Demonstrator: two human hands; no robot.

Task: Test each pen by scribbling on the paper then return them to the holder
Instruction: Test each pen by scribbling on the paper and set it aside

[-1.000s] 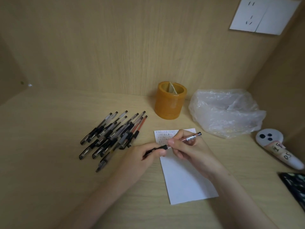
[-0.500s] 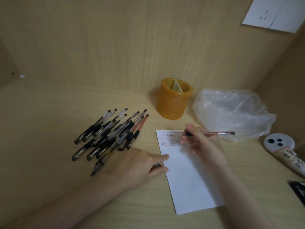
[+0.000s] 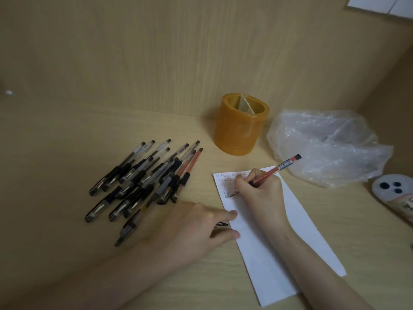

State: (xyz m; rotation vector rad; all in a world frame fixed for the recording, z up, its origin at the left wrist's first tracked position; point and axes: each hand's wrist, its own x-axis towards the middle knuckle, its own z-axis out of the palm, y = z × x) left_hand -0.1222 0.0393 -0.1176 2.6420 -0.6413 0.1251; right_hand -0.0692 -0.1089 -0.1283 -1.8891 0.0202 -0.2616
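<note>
My right hand [image 3: 260, 193] grips a red pen [image 3: 277, 170] in a writing hold, with its tip on the white paper [image 3: 268, 249] among small scribbled marks near the top edge. My left hand [image 3: 196, 229] rests on the desk at the paper's left edge and holds a black pen cap [image 3: 221, 224] between thumb and forefinger. Several pens [image 3: 145, 182], mostly black with a couple of red ones, lie in a loose pile on the left. The orange round holder [image 3: 241, 124] stands upright at the back, with dividers inside and no pens showing in it.
A crumpled clear plastic bag [image 3: 324, 146] lies right of the holder. A white controller-like object with dark dots [image 3: 393, 193] lies at the right edge. Wooden walls close in behind and on the right, with a white outlet plate [image 3: 384, 3] at the top right.
My two hands pulled the cap off the red pen. The left hand settled by the paper with the cap, and the right hand turned the pen and brought its tip onto the paper.
</note>
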